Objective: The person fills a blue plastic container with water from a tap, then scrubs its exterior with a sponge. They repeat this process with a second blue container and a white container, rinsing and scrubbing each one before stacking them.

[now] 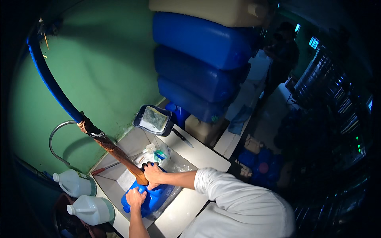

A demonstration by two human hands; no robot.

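Observation:
A blue plastic jerrycan lies in a tiled sink below me. My left hand is closed round a raised part of the jerrycan, near its left end. My right hand presses on the jerrycan's upper side, close to the end of a thick hose wrapped in brown material. A dark object shows at the fingertips of my right hand; I cannot tell what it is. The hose end meets the jerrycan between my hands, and its opening is hidden. A red-handled tool lies in the sink behind.
Two translucent plastic jugs stand on the left ledge. A dark basin holding a scouring pad and a black-handled knife are on the back ledge. Large blue containers are stacked behind. A person stands in the dim background.

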